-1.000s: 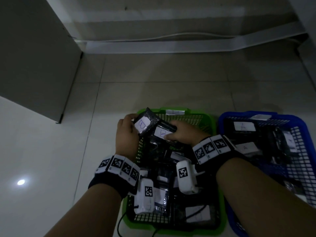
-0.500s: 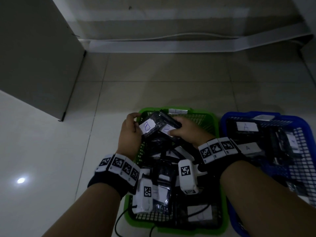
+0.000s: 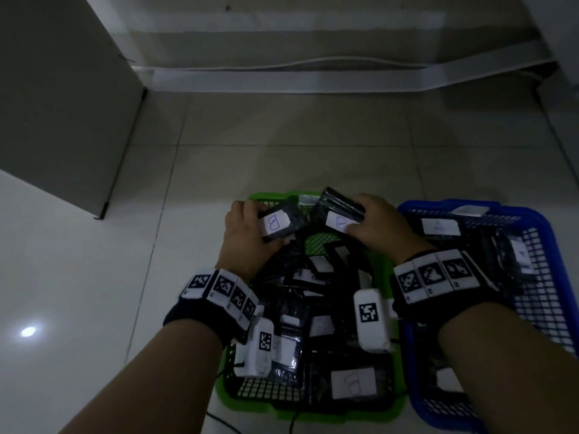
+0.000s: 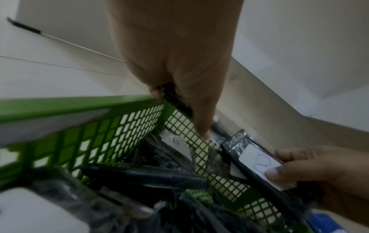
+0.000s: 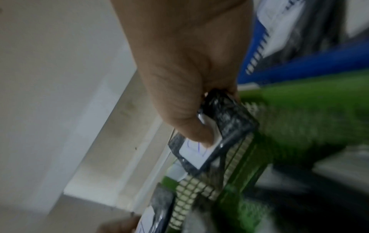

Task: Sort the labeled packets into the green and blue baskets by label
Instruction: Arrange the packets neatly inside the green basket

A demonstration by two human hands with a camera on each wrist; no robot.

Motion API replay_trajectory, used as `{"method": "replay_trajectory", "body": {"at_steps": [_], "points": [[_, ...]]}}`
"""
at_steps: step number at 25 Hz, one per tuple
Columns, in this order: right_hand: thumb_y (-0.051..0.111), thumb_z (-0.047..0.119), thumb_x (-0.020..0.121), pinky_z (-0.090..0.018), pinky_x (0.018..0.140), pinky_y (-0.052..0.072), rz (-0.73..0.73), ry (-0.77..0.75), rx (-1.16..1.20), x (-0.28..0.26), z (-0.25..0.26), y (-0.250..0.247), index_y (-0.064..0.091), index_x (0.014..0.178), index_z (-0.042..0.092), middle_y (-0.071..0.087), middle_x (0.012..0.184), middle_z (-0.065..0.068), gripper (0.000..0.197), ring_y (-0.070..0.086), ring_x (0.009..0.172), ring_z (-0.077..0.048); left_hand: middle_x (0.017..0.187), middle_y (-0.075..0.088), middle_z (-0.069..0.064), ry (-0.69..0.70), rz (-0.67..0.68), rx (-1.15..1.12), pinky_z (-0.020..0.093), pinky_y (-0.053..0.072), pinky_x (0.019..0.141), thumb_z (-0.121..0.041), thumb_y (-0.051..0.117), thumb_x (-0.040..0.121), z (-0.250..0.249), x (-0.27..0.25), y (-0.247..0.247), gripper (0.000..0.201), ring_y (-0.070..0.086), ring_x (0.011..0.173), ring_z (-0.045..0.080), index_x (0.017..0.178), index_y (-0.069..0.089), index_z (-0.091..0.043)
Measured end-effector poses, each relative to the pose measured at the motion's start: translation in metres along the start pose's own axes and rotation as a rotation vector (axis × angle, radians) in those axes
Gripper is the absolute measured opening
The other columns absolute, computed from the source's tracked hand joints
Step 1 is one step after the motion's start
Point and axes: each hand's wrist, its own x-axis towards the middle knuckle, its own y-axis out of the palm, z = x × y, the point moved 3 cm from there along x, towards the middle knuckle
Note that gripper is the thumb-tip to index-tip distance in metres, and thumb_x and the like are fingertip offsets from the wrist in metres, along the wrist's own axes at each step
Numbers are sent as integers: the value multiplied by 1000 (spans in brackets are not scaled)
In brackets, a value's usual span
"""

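- We are gripping one dark packet in each hand above the far end of the green basket (image 3: 388,399), which is holding a heap of packets.
- Our left hand (image 3: 242,242) is curling its fingers round the left packet (image 3: 282,223), labelled B.
- Our right hand (image 3: 380,228) is pinching the right packet (image 3: 340,211); its letter is partly covered.
- The blue basket (image 3: 513,211), holding A labels, is lying just beside our right hand, nearer it than the left.
- We are judging that the B packet belongs in green.

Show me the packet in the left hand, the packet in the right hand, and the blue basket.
left-hand packet (image 3: 275,222), head view, white B label
right-hand packet (image 3: 340,222), head view, white label
blue basket (image 3: 438,205), head view, far rim
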Motion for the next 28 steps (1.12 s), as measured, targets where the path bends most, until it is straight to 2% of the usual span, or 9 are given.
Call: {"method": "replay_trajectory", "body": {"at_steps": [2,5,7,12,18,21,24,26,28], "points": [[70,19,80,-32,80,48,46,-7,-113,-3,-3,-1,58,116,10,60,113,-14,39,59,100,-31,117,48,7,35,70,189,38,37,88,-41,82,60,-4,5,6,69,44,106,31,115,51,-15],[69,21,83,-31,82,47,82,-12,-101,-3,-3,7,54,120,10,60,116,-13,42,58,104,-31,126,48,-1,2,75,330,42,29,104,-43,80,61,-6,6,12,66,38,121,29,117,50,-25],[67,22,85,-31,85,47,130,7,-92,0,-4,15,52,122,11,60,120,-12,42,58,107,-30,130,45,1,-16,91,379,47,22,111,-40,79,63,-6,5,17,63,36,125,29,116,50,-24],[63,21,88,-30,85,44,259,9,-131,9,-3,19,45,129,13,56,126,-12,45,55,112,-29,124,49,0,-58,99,364,50,20,113,-26,64,79,-1,2,19,38,41,122,26,115,52,-27],[61,24,90,-34,95,43,340,10,-226,15,-3,23,43,133,13,50,132,-12,48,51,118,-29,127,47,-6,-37,155,386,53,19,112,-43,67,76,-2,-2,22,44,37,125,24,112,49,-28],[59,18,91,-41,99,41,192,-15,-366,14,0,28,46,125,11,42,130,-16,37,44,121,-35,123,50,-5,-16,149,447,57,10,114,-44,63,80,-2,-1,22,39,36,126,24,111,48,-25],[55,8,90,-39,84,45,-53,-117,-300,3,2,23,47,122,11,54,120,-16,33,51,109,-35,122,50,-4,1,119,488,62,4,113,-44,65,79,-3,0,21,46,37,125,24,116,46,-26],[51,4,89,-40,83,45,-65,-149,-358,0,1,18,43,129,14,56,120,-17,42,49,111,-36,127,48,-3,-19,92,455,63,6,111,-40,65,80,-4,0,20,52,38,125,24,124,42,-25],[48,7,92,-40,93,41,34,-138,-473,3,-1,23,41,136,16,50,127,-18,45,41,120,-37,133,45,-2,-50,91,413,63,11,111,-37,63,83,-6,1,20,55,36,128,25,131,39,-24]]}}
